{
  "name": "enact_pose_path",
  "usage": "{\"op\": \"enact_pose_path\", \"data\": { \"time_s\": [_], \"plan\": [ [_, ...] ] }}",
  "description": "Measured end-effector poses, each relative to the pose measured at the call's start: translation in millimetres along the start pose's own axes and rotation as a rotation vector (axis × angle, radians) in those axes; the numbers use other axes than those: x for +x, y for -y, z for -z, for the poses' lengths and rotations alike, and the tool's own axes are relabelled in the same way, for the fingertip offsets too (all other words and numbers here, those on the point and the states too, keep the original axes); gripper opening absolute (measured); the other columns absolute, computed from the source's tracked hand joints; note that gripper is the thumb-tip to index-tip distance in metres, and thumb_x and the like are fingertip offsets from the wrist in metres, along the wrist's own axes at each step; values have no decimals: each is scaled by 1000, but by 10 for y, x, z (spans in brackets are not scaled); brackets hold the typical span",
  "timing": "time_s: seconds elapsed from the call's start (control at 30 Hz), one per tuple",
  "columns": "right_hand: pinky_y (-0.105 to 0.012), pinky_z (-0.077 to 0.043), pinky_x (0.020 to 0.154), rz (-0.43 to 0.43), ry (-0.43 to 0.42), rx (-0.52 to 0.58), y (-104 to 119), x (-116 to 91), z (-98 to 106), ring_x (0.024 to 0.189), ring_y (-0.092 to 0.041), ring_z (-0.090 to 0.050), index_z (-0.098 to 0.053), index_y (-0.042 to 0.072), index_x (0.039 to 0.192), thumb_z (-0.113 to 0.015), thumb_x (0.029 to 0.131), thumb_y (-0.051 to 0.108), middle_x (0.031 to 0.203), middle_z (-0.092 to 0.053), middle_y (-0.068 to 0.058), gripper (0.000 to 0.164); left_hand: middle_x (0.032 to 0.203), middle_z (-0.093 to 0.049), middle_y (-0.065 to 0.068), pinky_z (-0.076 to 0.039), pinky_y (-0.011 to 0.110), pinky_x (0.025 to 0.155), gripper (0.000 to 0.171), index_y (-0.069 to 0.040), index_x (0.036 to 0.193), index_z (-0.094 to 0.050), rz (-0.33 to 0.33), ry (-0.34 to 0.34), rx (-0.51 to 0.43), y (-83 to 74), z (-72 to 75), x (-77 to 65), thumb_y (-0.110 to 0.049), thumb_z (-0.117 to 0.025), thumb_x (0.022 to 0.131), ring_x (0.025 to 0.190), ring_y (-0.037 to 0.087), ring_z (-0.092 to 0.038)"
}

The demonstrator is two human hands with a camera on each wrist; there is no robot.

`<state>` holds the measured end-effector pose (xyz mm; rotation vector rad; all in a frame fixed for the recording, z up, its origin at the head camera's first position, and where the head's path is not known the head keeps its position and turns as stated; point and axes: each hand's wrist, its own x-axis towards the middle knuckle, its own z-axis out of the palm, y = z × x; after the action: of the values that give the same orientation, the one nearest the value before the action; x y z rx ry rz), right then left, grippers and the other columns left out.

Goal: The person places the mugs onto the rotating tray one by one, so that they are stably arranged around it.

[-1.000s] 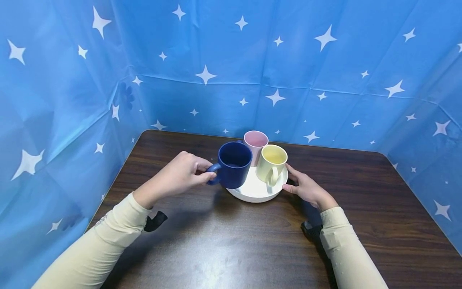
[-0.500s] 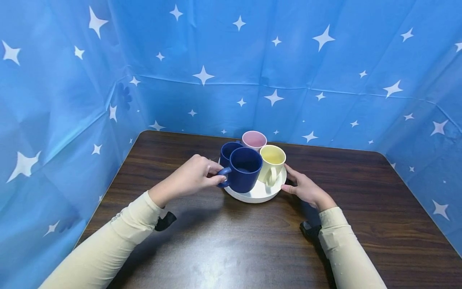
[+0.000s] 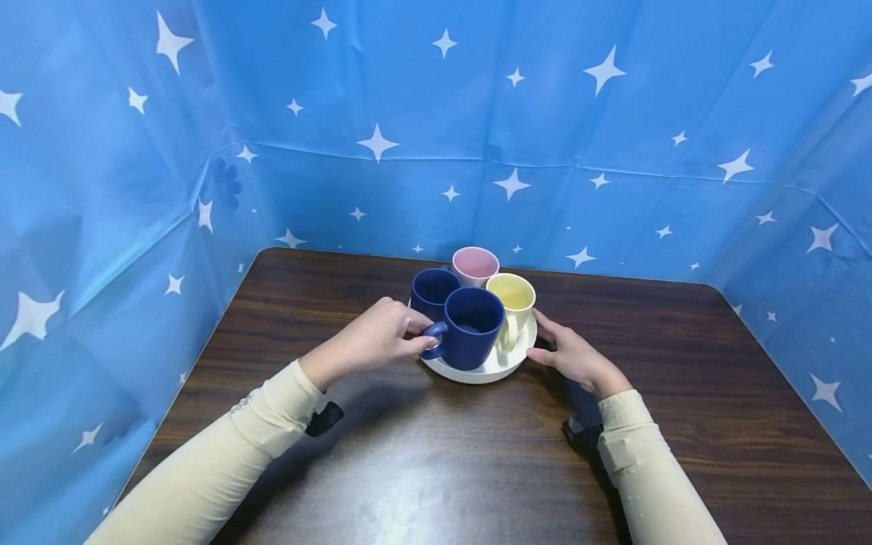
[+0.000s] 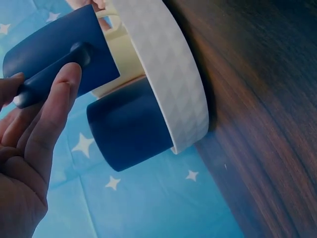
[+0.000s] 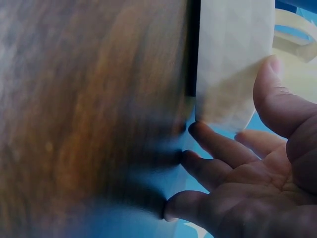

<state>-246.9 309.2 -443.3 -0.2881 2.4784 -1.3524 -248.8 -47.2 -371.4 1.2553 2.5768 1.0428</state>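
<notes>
My left hand point(image 3: 378, 338) pinches the handle of a dark blue mug point(image 3: 471, 341), held upright over the front of a round white tray point(image 3: 470, 376). The left wrist view shows this mug's base higher than the tray's diamond-patterned side point(image 4: 171, 64). A second dark blue mug point(image 3: 426, 301) stands on the tray behind it, a yellow mug point(image 3: 514, 291) to its right and a pink mug point(image 3: 474, 263) at the back. My right hand point(image 3: 579, 356) is at the tray's right side, fingers spread, thumb at the rim in the right wrist view.
A dark wood-grain table point(image 3: 409, 469) carries the tray near its back edge. Blue curtains point(image 3: 436, 113) with white stars hang behind and at both sides. A black strap point(image 3: 323, 418) shows under the left wrist.
My left hand has carried the blue mug rightward and slightly toward me, bringing the second blue mug behind it into view. The right hand has stayed at the tray's side.
</notes>
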Motion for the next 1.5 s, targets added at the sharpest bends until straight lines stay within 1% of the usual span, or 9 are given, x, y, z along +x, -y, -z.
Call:
{"op": "enact_pose_path", "data": {
  "time_s": [0.17, 0.5, 0.73, 0.97, 1.17, 1.3, 1.5],
  "plan": [
    [-59, -31, 114, -7, -2, -8, 5, -5, 3, 150, -41, -23, -9, 11, 164, -61, 102, 11, 161, -26, -29, 81, 60, -54, -11, -32, 20, 48, 15, -6, 85, -75, 1, 9, -14, 31, -24, 23, -12, -69, 98, 50, 2, -42],
    [-60, -30, 114, -20, -1, -17, 21, -12, 7, 151, -42, -22, -8, 10, 163, -61, 102, 16, 161, -25, -29, 81, 61, -54, -10, -31, 20, 48, 15, -7, 85, -75, -7, 11, 2, 98, -55, 79, -13, -69, 98, 50, 3, -41],
    [-60, -29, 114, -27, -3, -14, 9, -6, 1, 151, -41, -20, -8, 11, 164, -61, 102, 15, 161, -25, -29, 81, 62, -57, -10, -33, 20, 48, 14, -6, 87, -76, 1, 14, -15, 119, -80, 92, -12, -69, 97, 51, 3, -43],
    [-60, -29, 114, -20, 0, -14, 2, 4, -1, 151, -41, -20, -7, 10, 164, -60, 103, 14, 162, -25, -29, 80, 66, -63, -5, -36, 21, 49, 13, -5, 91, -76, 11, 19, -17, 126, -103, 106, -12, -69, 98, 53, 5, -45],
    [-60, -28, 114, -17, -2, -13, 0, 3, 2, 151, -42, -20, -8, 9, 163, -60, 103, 13, 161, -25, -29, 80, 69, -67, 2, -37, 21, 50, 13, -5, 92, -77, 38, 34, -24, 150, -133, 119, -13, -68, 98, 53, 5, -47],
    [-60, -28, 115, -20, 1, -13, -1, 1, 0, 151, -42, -20, -8, 10, 163, -61, 103, 15, 161, -25, -29, 81, 67, -65, -1, -37, 21, 50, 13, -6, 91, -76, 37, 32, -30, 172, -154, 130, -14, -68, 98, 54, 5, -47],
    [-61, -28, 114, -17, -2, -16, 7, -2, 3, 151, -42, -21, -8, 10, 164, -61, 102, 15, 161, -26, -29, 81, 64, -59, -7, -36, 21, 49, 14, -6, 90, -76, 2, 31, -14, 199, -166, 155, -14, -69, 98, 53, 5, -46]
  ]
}}
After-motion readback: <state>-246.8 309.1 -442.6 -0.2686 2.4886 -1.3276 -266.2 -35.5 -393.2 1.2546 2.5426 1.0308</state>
